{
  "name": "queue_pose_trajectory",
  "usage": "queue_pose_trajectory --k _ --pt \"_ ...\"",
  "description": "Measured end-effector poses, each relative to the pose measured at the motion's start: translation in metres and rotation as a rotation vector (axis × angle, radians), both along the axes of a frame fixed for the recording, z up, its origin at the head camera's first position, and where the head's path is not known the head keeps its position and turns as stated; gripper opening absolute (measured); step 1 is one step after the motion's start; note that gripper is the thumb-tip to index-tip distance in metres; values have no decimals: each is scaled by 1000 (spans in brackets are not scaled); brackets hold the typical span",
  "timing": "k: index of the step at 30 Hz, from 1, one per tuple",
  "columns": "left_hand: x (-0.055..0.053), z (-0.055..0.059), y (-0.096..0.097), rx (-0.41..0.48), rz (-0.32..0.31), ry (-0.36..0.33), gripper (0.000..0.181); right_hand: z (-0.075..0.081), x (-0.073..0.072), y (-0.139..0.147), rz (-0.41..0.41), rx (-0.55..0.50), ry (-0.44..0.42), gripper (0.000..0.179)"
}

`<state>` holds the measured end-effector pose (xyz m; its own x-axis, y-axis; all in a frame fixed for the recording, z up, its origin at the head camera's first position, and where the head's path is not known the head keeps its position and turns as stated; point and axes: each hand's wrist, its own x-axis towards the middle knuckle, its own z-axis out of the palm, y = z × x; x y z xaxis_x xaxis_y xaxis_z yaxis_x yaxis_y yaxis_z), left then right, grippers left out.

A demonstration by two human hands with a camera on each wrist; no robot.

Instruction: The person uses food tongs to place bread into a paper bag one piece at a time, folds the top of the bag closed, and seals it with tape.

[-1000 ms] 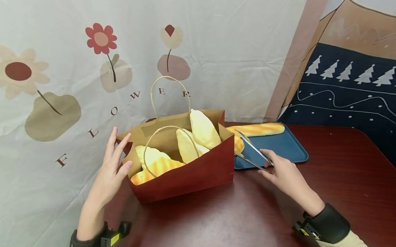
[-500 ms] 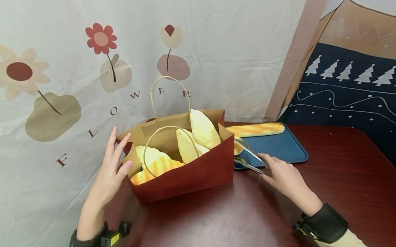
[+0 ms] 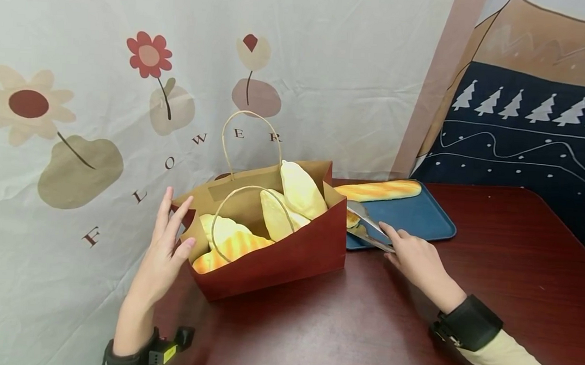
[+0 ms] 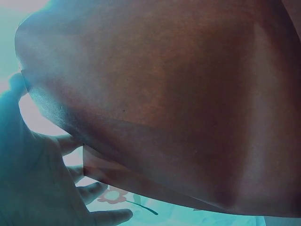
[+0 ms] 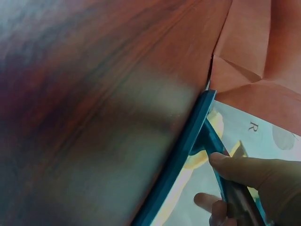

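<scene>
A red paper bag (image 3: 279, 269) with cord handles stands open at the top, several breads inside. Two pale pointed loaves (image 3: 302, 191) lean at its right; an orange-striped bread (image 3: 238, 248) lies at its left. My left hand (image 3: 159, 258) touches the bag's left edge with fingers spread. In my right hand (image 3: 418, 261) I grip metal tongs (image 3: 367, 219), their tips low over the blue tray (image 3: 413, 220). Between the tong arms shows part of a small golden-brown bread (image 3: 352, 219), the rest hidden behind the bag. Whether the tongs squeeze it, I cannot tell.
A long baguette (image 3: 380, 192) lies along the tray's back edge, its left end hidden by the bag. Everything stands on a dark red table (image 3: 505, 257). Behind hangs a cloth printed with flowers (image 3: 148, 55), close to the bag.
My right hand has shifted slightly left and turned, and the tongs have lowered around the small bread, their arms closer together. The left hand and the bag stay put.
</scene>
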<state>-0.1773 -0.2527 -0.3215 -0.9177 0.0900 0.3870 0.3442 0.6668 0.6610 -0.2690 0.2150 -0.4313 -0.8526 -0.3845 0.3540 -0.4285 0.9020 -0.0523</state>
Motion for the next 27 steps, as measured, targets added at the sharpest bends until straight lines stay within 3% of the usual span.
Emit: queue_pose_trajectory --k 8,20,27 --pt "-1 -1 0 -8 0 13 66 -3 -3 -2 -28 16 26 68" --pt "0 -2 1 -13 1 9 65 -6 6 -4 -16 9 32 59" --pt "0 -1 0 -7 -3 10 66 -5 8 1 -12 -17 104 60"
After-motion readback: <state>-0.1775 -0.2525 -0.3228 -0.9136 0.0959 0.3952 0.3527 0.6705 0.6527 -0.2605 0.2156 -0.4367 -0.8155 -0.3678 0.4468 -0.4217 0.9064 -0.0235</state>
